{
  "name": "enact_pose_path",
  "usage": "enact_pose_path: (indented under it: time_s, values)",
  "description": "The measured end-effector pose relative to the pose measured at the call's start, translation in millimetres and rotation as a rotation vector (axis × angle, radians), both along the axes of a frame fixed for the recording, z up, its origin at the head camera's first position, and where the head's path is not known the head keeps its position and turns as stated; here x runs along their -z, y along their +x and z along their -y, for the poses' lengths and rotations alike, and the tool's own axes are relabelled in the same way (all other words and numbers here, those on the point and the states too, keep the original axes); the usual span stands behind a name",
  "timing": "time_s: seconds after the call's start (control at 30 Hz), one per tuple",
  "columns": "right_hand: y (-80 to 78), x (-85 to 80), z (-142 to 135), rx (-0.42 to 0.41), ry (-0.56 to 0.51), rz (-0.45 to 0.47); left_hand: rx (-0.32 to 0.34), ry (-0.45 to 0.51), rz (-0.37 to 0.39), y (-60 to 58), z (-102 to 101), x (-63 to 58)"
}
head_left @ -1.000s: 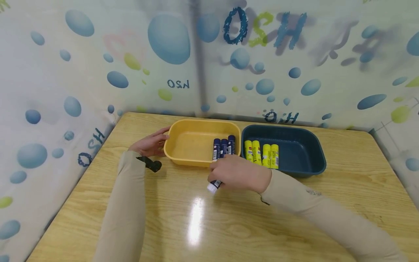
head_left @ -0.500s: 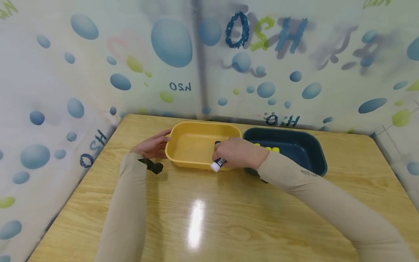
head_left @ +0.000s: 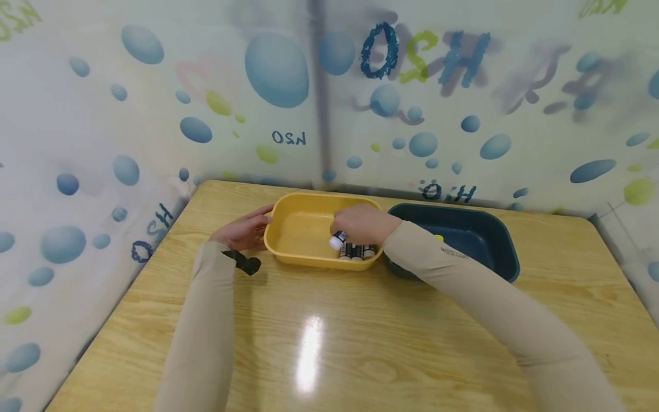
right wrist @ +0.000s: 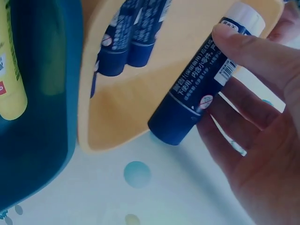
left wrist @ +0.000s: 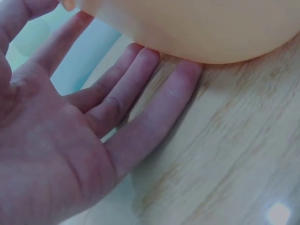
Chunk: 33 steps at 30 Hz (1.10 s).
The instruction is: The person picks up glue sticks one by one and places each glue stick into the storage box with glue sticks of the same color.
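Note:
My right hand [head_left: 362, 223] pinches a dark blue glue stick [right wrist: 201, 79] between thumb and fingers, above the yellow bin [head_left: 296, 260]. The stick is tilted; its white end [head_left: 337, 240] points toward me in the head view. Inside that bin, three more dark blue glue sticks [head_left: 357, 252] lie side by side at the right end, partly covered by my hand. My left hand [head_left: 242, 232] is at the bin's left wall. In the left wrist view its fingers [left wrist: 154, 112] are spread and nearly straight, with tips touching the wall.
A dark blue bin [head_left: 507, 252] stands right beside the yellow one. My right sleeve [head_left: 453, 263] hides most of the yellow glue sticks [right wrist: 11, 70] in it. Both bins stand near the back of the wooden table [head_left: 391, 355], before a patterned wall sheet [head_left: 329, 114].
My right hand has carried the glue stick from the yellow bin's front edge up and back, over the bin's inside. My left hand has stayed at the bin's left wall.

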State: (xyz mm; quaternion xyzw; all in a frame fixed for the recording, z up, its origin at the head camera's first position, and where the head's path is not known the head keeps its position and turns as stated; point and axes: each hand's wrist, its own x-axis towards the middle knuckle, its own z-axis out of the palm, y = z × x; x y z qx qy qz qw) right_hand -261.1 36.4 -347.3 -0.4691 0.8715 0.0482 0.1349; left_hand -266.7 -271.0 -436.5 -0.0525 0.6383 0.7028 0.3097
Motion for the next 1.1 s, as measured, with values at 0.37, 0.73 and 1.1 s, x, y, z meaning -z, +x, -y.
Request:
enact_pose_path:
  time_s: [0.37,0.73,1.1]
  values:
    - [-19.5,28.0,14,-0.036,0.119,-0.039,0.04,0.005,-0.019,-1.8,-5,5.3]
    - [-13.8,42.1,27,-0.092,0.082,0.045,0.038,-0.025,-0.018,-4.7,-1,7.8]
    - [1.7,39.4,20,-0.087,0.032,0.068,0.023,-0.015,-0.014,-2.4,-3,14.8]
